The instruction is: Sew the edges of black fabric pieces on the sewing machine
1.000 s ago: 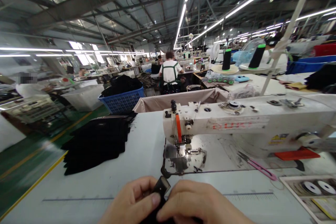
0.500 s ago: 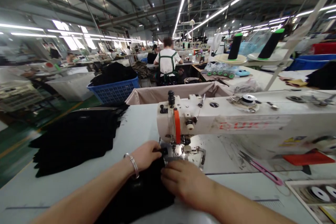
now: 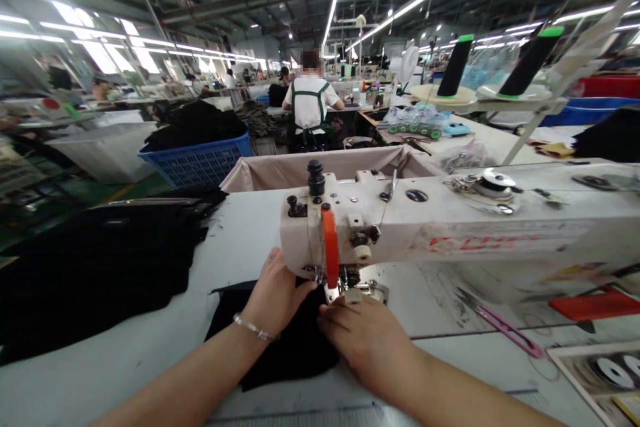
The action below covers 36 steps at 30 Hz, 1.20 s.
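Note:
A black fabric piece [image 3: 295, 350] lies on the sewing table, its far edge at the needle area of a white sewing machine [image 3: 400, 233]. My left hand [image 3: 275, 290] rests flat on the fabric's left part, thumb apart and pointing at the presser foot; its fingertips are partly hidden by the machine head. On the fabric's right edge, my right hand [image 3: 360, 333] has its fingers bent together and closed on the cloth, close in front of the presser foot [image 3: 334, 293]. An orange lever guard [image 3: 330, 247] stands just above both hands.
Stacked black fabric pieces [image 3: 100, 267] lie on the left. Pink-handled scissors [image 3: 500, 323], a red item [image 3: 595, 305] and a bobbin tray [image 3: 575, 363] are at right. A cloth-lined bin [image 3: 280, 170] and a blue basket [image 3: 200, 157] stand beyond. A person [image 3: 311, 103] sits further back.
My left hand has gone from pinching the fabric's edge to lying flat further forward on it. The fabric has shifted and turned beneath the hands. The view has swung slightly right.

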### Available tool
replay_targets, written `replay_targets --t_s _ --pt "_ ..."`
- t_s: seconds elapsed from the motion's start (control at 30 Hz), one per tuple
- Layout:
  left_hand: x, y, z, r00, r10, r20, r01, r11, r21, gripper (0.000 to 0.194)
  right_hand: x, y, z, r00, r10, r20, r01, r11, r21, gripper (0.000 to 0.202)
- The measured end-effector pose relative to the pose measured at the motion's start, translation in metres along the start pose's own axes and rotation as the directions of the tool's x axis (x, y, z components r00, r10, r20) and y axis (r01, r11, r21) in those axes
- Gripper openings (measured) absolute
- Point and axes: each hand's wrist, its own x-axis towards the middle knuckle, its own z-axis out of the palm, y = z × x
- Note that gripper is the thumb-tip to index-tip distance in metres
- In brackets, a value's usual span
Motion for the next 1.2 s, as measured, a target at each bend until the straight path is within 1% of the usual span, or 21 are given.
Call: replay_targets --t_s 0.03,0.07,0.1,0.13,0.2,0.23,0.27,0.3,0.37,0.43,0.53,0.63,0.7,0.77,0.83,0.93,1.07,1.2 --pt "-0.011 -0.001 -0.001 0.999 0.040 -0.006 -0.040 0.998 0.055 0.019 -0.002 0.000 0.001 1.000 0.002 -0.022 -0.001 1.000 0.019 0.023" --pt "-0.021 -0.002 -0.001 0.995 0.098 0.023 -0.100 0.989 0.112 0.021 -0.003 0.000 0.003 0.999 0.004 -0.042 -0.002 0.999 0.041 0.024" --pt "-0.029 -0.005 0.000 0.984 0.166 0.071 -0.176 0.969 0.171 0.027 -0.004 0.000 0.003 0.998 0.008 -0.059 -0.004 0.998 0.063 0.025" --pt "-0.036 -0.010 0.002 0.961 0.241 0.134 -0.268 0.930 0.250 0.035 -0.004 0.000 0.004 0.998 0.011 -0.065 -0.006 0.997 0.082 0.026" --pt "-0.044 -0.020 0.006 0.893 0.366 0.261 -0.446 0.796 0.409 0.051 -0.004 0.000 0.004 0.999 0.010 -0.038 -0.006 0.995 0.098 0.027" --pt "-0.045 -0.025 0.007 0.862 0.407 0.303 -0.506 0.726 0.466 0.056 -0.003 0.000 0.003 1.000 0.005 -0.014 -0.004 0.996 0.094 0.028" --pt "-0.045 -0.029 0.008 0.844 0.427 0.325 -0.536 0.681 0.498 0.059 -0.003 0.000 0.003 1.000 0.001 0.005 -0.002 0.996 0.086 0.028" --pt "-0.042 -0.032 0.007 0.833 0.439 0.337 -0.554 0.659 0.509 0.060 -0.002 0.000 0.003 1.000 0.001 0.020 -0.003 0.997 0.076 0.028" --pt "-0.036 -0.036 0.004 0.816 0.458 0.352 -0.578 0.661 0.479 0.061 0.000 0.000 0.003 0.999 0.008 0.037 -0.010 0.998 0.057 0.029" --pt "-0.029 -0.036 0.001 0.810 0.464 0.360 -0.585 0.685 0.433 0.059 0.001 -0.001 0.003 0.999 0.013 0.041 -0.015 0.999 0.048 0.029" --pt "-0.026 -0.033 -0.002 0.799 0.493 0.344 -0.599 0.699 0.391 0.058 0.001 0.000 0.003 1.000 0.002 0.012 -0.003 0.998 0.070 0.026" --pt "-0.027 -0.031 0.001 0.809 0.494 0.318 -0.585 0.731 0.353 0.059 -0.001 0.002 0.002 0.998 -0.030 -0.049 0.036 0.992 0.122 0.023" --pt "-0.029 -0.030 0.003 0.821 0.479 0.311 -0.567 0.752 0.336 0.058 -0.001 0.002 0.003 0.997 -0.042 -0.064 0.050 0.988 0.144 0.024" --pt "-0.031 -0.028 0.005 0.825 0.477 0.303 -0.561 0.755 0.340 0.057 -0.001 0.001 0.004 0.998 -0.039 -0.054 0.046 0.989 0.142 0.024" --pt "-0.033 -0.026 0.006 0.823 0.471 0.319 -0.565 0.739 0.367 0.056 -0.002 0.001 0.006 0.998 -0.031 -0.046 0.037 0.991 0.126 0.024" --pt "-0.035 -0.023 0.007 0.821 0.453 0.349 -0.568 0.717 0.405 0.059 -0.003 0.001 0.009 0.996 -0.032 -0.088 0.042 0.993 0.111 0.026" --pt "-0.034 -0.020 0.005 0.833 0.431 0.347 -0.549 0.723 0.420 0.058 -0.004 0.002 0.011 0.989 -0.043 -0.141 0.060 0.991 0.117 0.025" --pt "-0.029 -0.019 0.001 0.830 0.413 0.375 -0.551 0.712 0.434 0.050 -0.003 0.003 0.006 0.993 -0.025 -0.112 0.040 0.990 0.132 0.028"
